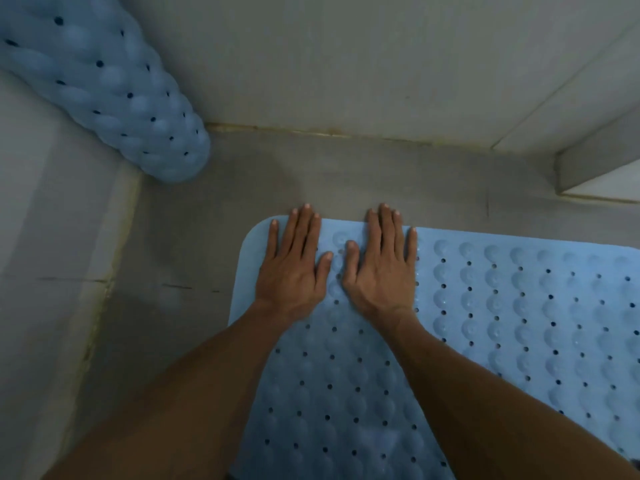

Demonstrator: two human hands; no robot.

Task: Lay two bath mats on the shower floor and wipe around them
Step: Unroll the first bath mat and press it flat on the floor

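Note:
A light blue rubber bath mat (502, 306) with bumps and small holes lies flat on the grey shower floor (214, 209), filling the lower right. My left hand (294, 268) and my right hand (381, 268) rest palm down side by side on its far left edge, fingers spread, fingertips reaching just past the edge. A second blue bath mat (114, 88), rolled into a tube, leans in the far left corner with its lower end on the floor. No cloth is visible.
Pale tiled walls (346, 57) close off the far side and the left side. A raised tiled ledge (595, 171) juts in at the right. Bare floor lies between the flat mat and both walls.

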